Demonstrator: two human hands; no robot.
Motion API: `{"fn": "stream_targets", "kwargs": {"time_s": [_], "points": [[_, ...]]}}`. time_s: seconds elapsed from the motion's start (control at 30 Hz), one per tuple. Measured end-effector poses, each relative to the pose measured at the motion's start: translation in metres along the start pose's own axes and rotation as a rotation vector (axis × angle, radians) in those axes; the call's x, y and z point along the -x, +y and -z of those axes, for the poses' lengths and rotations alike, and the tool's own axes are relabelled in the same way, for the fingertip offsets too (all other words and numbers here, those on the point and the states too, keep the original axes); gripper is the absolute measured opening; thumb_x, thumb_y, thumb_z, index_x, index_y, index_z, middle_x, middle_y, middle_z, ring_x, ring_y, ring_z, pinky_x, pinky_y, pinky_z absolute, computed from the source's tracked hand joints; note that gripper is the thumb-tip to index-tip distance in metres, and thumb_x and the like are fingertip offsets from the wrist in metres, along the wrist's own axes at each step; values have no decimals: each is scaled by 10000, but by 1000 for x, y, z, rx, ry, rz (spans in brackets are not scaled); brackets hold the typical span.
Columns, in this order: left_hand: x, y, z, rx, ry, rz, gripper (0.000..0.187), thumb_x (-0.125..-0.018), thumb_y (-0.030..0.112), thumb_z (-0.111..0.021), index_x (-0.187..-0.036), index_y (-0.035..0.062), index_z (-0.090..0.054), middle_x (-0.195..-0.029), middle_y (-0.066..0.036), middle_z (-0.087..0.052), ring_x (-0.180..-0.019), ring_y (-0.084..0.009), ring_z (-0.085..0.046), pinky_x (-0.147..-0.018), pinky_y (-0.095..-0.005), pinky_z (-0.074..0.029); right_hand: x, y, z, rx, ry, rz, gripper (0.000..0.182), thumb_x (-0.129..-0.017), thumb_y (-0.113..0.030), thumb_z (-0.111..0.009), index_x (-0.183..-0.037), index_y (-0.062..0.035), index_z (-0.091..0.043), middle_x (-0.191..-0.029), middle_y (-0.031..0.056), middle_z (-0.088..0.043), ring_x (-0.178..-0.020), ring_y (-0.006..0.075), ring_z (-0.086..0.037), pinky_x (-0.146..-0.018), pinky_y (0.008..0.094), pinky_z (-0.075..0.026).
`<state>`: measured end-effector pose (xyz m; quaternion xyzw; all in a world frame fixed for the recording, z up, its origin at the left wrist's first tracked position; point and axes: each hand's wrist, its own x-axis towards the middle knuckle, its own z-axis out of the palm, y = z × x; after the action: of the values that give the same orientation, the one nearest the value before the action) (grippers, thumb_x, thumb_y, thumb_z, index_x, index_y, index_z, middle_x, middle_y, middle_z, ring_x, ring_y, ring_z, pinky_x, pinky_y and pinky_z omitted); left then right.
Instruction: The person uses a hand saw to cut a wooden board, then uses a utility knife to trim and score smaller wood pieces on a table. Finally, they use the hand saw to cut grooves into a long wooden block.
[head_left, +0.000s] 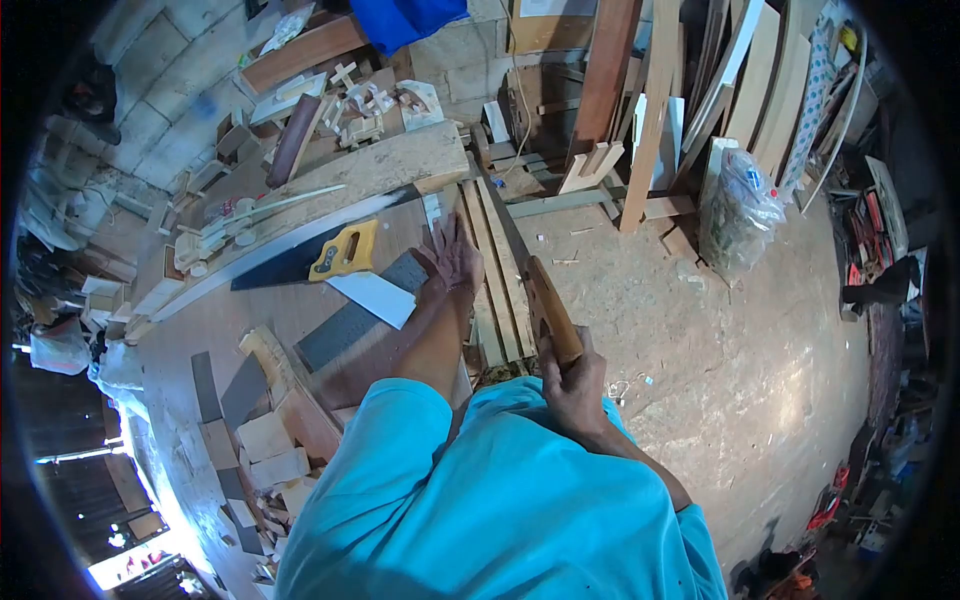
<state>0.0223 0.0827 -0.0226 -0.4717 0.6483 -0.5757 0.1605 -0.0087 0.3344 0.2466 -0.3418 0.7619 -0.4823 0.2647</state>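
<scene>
My left hand lies with its fingers spread on the bench, beside long narrow wood strips. In my right hand is a brown wooden piece shaped like a handle, gripped at its near end; its far end points away from me, right of the strips. Left of my left hand, a handsaw with a yellow handle lies on the bench, near a white strip and a dark grey flat piece.
A thick board runs along the bench's back. Planks lean at the back right, near a plastic bag on the floor. Wood offcuts are piled at the lower left.
</scene>
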Motion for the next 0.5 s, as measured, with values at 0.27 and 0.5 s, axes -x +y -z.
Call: {"fn": "stream_targets", "kwargs": {"time_s": [0.27,0.5], "points": [[-12,-56,29,1494,-387,-79,593,-810,166,-367,-1375,122,-193,-1450,-50,-101,-1330,-305,-41,-1014,-572,-7,2,6,-6,-4,-23,-40,260,-784,-90,-557,-979,15,-420,-654,229,-558,-608,360,-595,-542,406,-458],[-15,-73,33,1580,-331,-62,486,-807,162,-401,-1280,69,-342,-1373,-87,-251,-1283,-278,-187,-1004,-543,-112,4,-2,-6,58,-61,-34,277,-772,-76,-553,-992,4,-405,-690,233,-565,-651,382,-594,-568,429,-459]]}}
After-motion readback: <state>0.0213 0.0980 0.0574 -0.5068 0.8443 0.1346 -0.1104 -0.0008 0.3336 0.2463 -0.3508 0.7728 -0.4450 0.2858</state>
